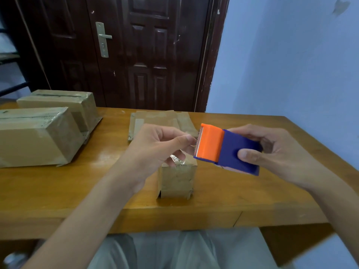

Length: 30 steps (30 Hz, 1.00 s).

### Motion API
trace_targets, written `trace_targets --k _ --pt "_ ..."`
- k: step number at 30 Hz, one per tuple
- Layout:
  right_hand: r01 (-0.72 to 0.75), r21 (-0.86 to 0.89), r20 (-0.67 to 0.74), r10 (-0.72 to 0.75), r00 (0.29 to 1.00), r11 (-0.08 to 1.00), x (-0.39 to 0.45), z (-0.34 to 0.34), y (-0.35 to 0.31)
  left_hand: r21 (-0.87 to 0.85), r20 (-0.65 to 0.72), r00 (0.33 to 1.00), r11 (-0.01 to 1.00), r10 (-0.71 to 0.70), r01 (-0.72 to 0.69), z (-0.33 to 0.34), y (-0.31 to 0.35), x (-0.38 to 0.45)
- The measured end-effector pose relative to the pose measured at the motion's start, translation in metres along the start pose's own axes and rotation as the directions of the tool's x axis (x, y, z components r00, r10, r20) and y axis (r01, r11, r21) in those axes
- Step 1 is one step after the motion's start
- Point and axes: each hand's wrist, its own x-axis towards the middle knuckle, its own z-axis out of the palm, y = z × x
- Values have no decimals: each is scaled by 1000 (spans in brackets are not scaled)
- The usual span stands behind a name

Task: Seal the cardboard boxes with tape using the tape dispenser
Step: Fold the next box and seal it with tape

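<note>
fingers: left thumb and forefinger pinch tape end at dispenser teeth, to draw it | right hand grips dispenser, steadying | small box just below dispenser, awaiting tape

Both forearms are bare to the frame edge, with no sleeves showing. The left hand and right hand have short nails. Light grey-green trousers cover the lap near the camera.
</note>
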Motion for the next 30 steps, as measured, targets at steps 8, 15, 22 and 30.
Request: trace_targets --k 8,15,22,30 --pt "-40 -84 168 54 984 996 6 -14 1 -70 -102 992 995 -73 66 -16 -16 -6" --pt "-142 -142 207 169 964 980 19 -30 20 -115 -194 967 982 -167 147 -18 -40 -13" --pt "-178 -134 203 202 958 975 27 -31 31 -137 -285 938 977 -197 164 -25 -54 -17" --pt "-170 -93 162 183 970 981 40 -35 40 -94 -278 936 976 -217 199 -26 -58 -9"
